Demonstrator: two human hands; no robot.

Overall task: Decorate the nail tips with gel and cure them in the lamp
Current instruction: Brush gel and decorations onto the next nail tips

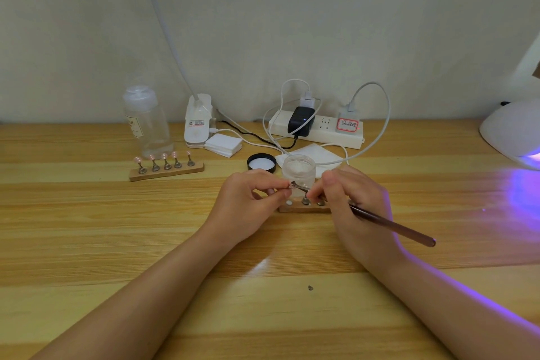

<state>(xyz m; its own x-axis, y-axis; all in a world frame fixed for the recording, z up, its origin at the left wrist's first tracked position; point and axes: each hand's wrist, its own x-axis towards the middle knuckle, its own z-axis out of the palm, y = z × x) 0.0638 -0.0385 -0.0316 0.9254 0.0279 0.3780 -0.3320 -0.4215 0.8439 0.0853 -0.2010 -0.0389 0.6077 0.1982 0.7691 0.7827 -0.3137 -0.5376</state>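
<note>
Pale wood planks make up the desk [87, 242], set against a plain off-white wall. At its middle the left hand [248, 204] pinches a small metal nail-tip stand [293, 184] between thumb and fingertips, lifted just above a short wooden holder block [304, 207] that carries two more metal stands. The right hand [355, 207] grips a brown brush [391, 225] like a pen, its tip touching the stand's top; the nail tip itself is too small to make out. Just behind the hands stands an open frosted jar [298, 168], its black lid [261, 162] lying inside-up beside it. To the left, a second wooden holder [166, 171] bears five pinkish nail tips in a row. Behind that is a clear bottle [146, 123] whose label begins with "AIL"; the rest is unreadable. A white power strip [317, 130] holds a plug with a red-bordered handwritten label, illegible. At the right edge a white curing lamp [514, 134] casts violet light across the wood.
</note>
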